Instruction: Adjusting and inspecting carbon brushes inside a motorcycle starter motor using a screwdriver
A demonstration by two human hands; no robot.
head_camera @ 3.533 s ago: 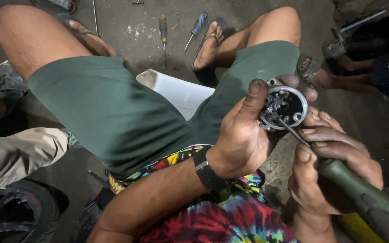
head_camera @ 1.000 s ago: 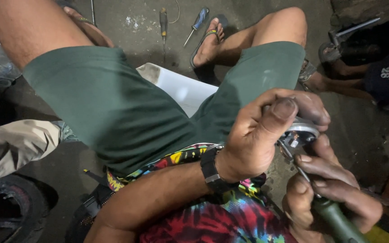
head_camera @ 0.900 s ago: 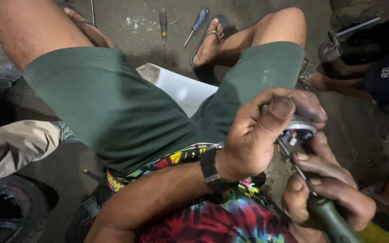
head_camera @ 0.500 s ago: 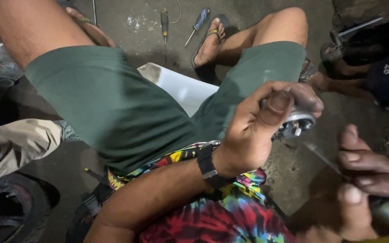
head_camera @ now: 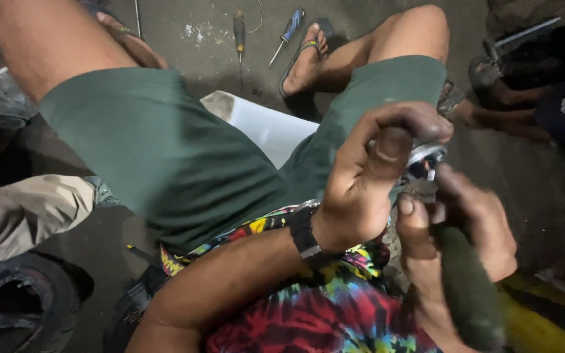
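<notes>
My left hand (head_camera: 377, 173) is curled around a small round metal part (head_camera: 422, 161), thumb pressed over its near side, holding it above my right thigh. My right hand (head_camera: 456, 232) grips the dark green handle of a screwdriver (head_camera: 469, 287) right below the part, and the tool's tip points up into it. Much of the metal part is hidden by my fingers. A black band sits on my left wrist.
I sit on a concrete floor in green shorts (head_camera: 184, 157) with a white sheet (head_camera: 263, 127) between my legs. Two screwdrivers (head_camera: 238, 29) lie near my sandalled foot (head_camera: 305, 59). Another person's trouser leg (head_camera: 24, 212) and a tyre (head_camera: 14, 307) are at left; someone's legs at right.
My right hand swung away to the lower right with the screwdriver half a second ago, and now it is back against the metal part. My left hand kept hold of the part throughout.
</notes>
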